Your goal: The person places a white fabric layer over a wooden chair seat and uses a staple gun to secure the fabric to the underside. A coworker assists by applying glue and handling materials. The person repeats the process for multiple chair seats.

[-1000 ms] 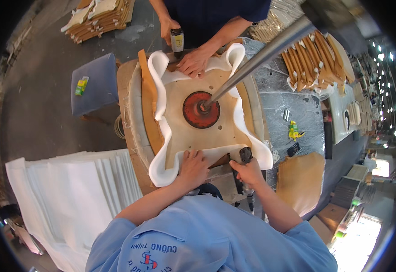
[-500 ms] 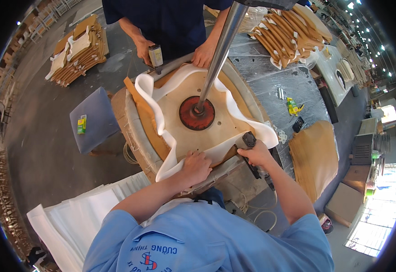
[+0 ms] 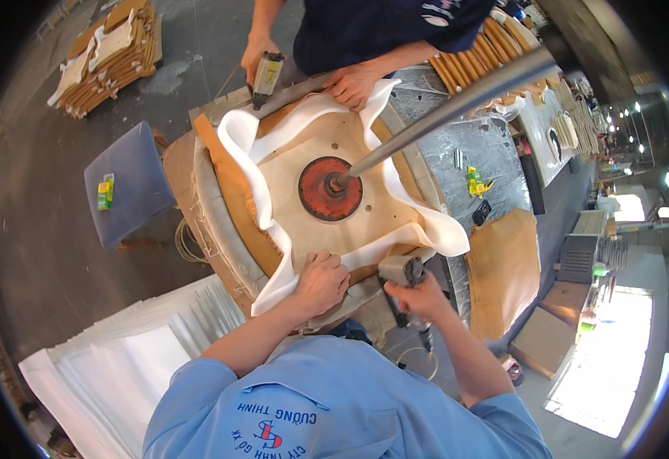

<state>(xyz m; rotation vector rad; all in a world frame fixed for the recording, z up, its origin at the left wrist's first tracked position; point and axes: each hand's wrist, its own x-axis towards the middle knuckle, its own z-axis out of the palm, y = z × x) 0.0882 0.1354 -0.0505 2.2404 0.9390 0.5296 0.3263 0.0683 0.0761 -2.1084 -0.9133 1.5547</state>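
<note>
A tan board [image 3: 277, 187] lies in front of me, pressed at its middle by a red disc [image 3: 315, 200] on a slanted metal rod [image 3: 442, 115]. White foam padding [image 3: 239, 157] curls up around its edge, with brown cover material [image 3: 231, 195] outside it. My left hand [image 3: 323, 284] is closed on the near edge of the padding and cover, its fingertips partly hidden. In my right hand [image 3: 422, 298] is a staple gun [image 3: 402, 269], its head beside the near right edge.
Across from me, a co-worker's hand holds another staple gun [image 3: 267, 78]; their other hand [image 3: 351, 86] rests on the far edge. White sheets [image 3: 128, 359] are stacked at left, near a blue stool [image 3: 124, 180]. Brown sheets [image 3: 503, 268] lie on the right-hand table.
My right hand has drawn the staple gun left and toward me. The left hand stays at the near edge. The co-worker's body appears farther right as the view shifts.
</note>
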